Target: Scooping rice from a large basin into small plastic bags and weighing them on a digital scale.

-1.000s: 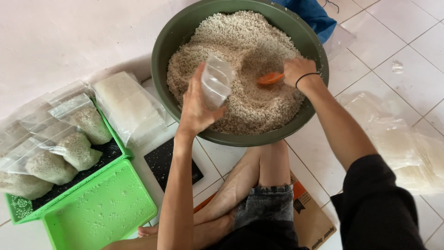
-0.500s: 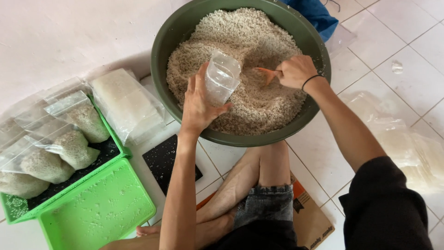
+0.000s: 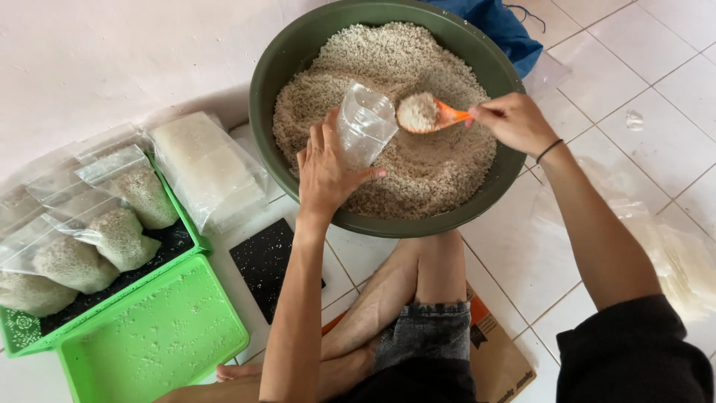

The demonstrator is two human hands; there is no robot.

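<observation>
1. So far, several clear bags already filled with pale grain [image 3: 123, 227] lie in the green perforated tray [image 3: 195, 240] at the left edge of the tiled floor [image 3: 656, 142], which suggests part of the bagging is done.
2. The small clear plastic bag [image 3: 364, 123] in hand looks empty or nearly so, so this one seems to be at its very start.
3. The left hand [image 3: 326, 170] is closed around that bag, holding it mouth-up over the middle of the grain, just inside the near rim of the basin.
4. The right hand [image 3: 513, 122] is clamped on the handle of an orange plastic scoop [image 3: 432, 113], heaped with grain and held just beside the bag's mouth; whether it touches the bag cannot be told.
5. The round, dark green basin [image 3: 262, 97] is nearly full of grain [image 3: 440, 164], so much appears left to pack.
6. The grain is coarse, dry-looking and off-white; the bags are thin, glossy and crinkled.
7. A stack of flat unfilled bags [image 3: 205, 168] lies between tray and basin, a second green tray [image 3: 149, 336] sits at the near left, and a black flat slab [image 3: 265, 261] lies beside it.
</observation>
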